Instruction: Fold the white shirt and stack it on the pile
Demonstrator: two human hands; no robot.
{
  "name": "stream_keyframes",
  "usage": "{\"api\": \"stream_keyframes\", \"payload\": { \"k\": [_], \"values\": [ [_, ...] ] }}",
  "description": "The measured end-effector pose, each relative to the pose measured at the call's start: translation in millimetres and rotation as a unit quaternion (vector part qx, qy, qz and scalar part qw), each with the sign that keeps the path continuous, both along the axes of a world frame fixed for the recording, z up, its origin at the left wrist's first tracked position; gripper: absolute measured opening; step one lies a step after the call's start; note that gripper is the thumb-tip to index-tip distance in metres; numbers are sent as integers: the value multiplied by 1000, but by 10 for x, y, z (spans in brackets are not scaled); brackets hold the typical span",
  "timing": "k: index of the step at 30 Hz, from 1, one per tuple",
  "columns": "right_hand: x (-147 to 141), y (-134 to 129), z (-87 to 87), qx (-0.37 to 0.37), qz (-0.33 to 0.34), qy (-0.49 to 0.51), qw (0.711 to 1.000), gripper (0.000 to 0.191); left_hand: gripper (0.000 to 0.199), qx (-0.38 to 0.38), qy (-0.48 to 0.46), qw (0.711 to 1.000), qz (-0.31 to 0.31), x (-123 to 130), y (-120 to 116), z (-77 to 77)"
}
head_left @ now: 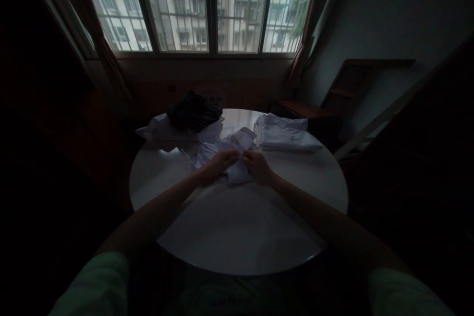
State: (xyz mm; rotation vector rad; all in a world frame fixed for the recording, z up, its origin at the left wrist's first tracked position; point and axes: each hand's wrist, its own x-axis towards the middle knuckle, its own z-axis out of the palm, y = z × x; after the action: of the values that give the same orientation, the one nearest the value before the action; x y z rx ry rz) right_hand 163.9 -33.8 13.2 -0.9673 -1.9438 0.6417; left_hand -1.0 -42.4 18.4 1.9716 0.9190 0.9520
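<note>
White, crumpled garment (239, 176) with a raised, collar-like band (243, 138) lies on a round table (237, 237); the left hand (221, 160) and right hand (258, 166), curled nearly closed, pinch it. Dimness blurs fingertips and finer fabric detail.

1. Low beneath the window (177, 19), past the far edge of the tabletop (244, 237), I can see a short row of dark characters (214, 99) on a slightly paler patch of the surface there. The dark striped cloth (193, 112) comes right up against the row, and I can't tell whether it covers more.
2. The last character on the right looks like 和, though in this gloom I'm unsure; the others are illegible.
3. Nearest the person, a short line of dark lettering (232, 301) runs across what looks like the front of a green shirt (229, 286), too dim and blurred to read.
</note>
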Motion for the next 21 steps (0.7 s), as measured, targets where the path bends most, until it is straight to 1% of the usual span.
{"api": "stream_keyframes", "payload": {
  "k": [3,6,9,12,16,18,19,20,21],
  "values": [
    [69,108,2,-18,-48,74,996,21,19,23,-13,998,51,-53,58,40],
    [170,201,47,-28,-119,153,981,22,19,72,-27,988,132,-129,116,123],
    [246,187,140,23,-174,175,969,22,20,155,-41,967,200,-210,114,250],
    [295,76,309,104,-201,160,961,20,19,231,-79,939,242,-295,39,433],
    [364,-65,649,212,-206,168,940,20,21,296,-153,896,293,-402,-74,721],
    [390,-81,805,234,-212,183,931,21,24,311,-179,879,314,-444,-84,828],
    [397,-71,859,232,-216,184,930,22,25,313,-185,874,322,-463,-72,861],
    [400,-50,888,222,-219,178,933,22,25,309,-185,874,325,-481,-50,879],
    [397,-22,890,205,-219,166,940,22,24,297,-173,882,323,-499,-20,880]
  ]
}}
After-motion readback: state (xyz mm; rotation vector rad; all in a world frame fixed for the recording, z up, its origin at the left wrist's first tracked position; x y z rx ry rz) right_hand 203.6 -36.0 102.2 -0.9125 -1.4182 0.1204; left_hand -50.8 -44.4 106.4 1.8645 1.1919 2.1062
